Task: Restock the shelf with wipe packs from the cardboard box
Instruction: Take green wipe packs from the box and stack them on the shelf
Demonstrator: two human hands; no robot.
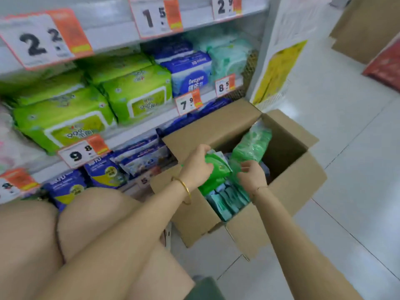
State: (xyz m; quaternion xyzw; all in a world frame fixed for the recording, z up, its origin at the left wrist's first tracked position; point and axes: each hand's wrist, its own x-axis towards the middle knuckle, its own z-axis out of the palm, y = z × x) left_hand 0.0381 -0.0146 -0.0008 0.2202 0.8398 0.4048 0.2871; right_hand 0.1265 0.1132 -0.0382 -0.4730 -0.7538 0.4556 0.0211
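Bright, even overhead light is seen throughout; soft glare is thrown off the pale glossy tiled floor (346,169). The white metal shelf (134,124) is bowed by wide-angle distortion. Motion blur softens everything, edges most.

You crouch with your knees (86,224) toward the shelf (134,124) on your left; the cardboard box (292,185) stands open on the floor (346,148) just right of it, its far flap leaning against the shelf edge. Both your hands are inside the box: your left hand (194,165) on a wipe pack (216,172), your right hand (252,177) beside it. More packs (227,202) stand in rows beneath them. Further boxes (365,29) sit behind, far right.
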